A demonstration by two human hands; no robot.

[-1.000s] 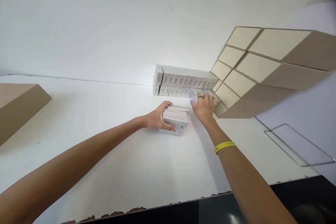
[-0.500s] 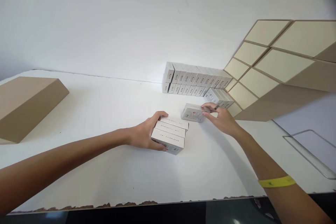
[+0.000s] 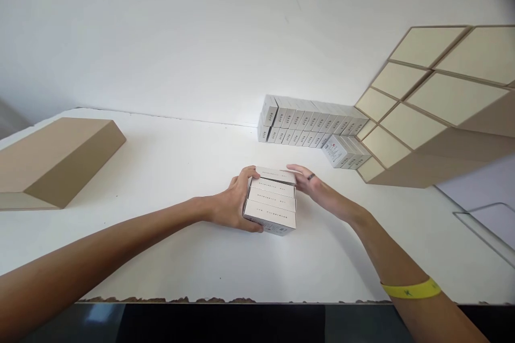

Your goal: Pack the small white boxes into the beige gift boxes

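My left hand is closed around the left ends of several small white cartons, lined up in a row on the white table. Its thumb reaches the nearest carton's front, and its fingers lie by the farthest one. The farthest carton sits slightly askew, with a narrow dark gap between it and its neighbour. At the right end of this carton is my right hand, its fingers stretched out and apart, touching or almost touching the end; the thumb is hidden.
Against the wall stands a two-layer row of white cartons, with a few more cartons in front. Stacked tan boxes rise at the right. A large tan box lies at the left. The table's front edge is chipped.
My right hand has brought its carton left and nearer, to the far end of the row in my left hand. Its fingers have straightened. The view has shifted slightly.
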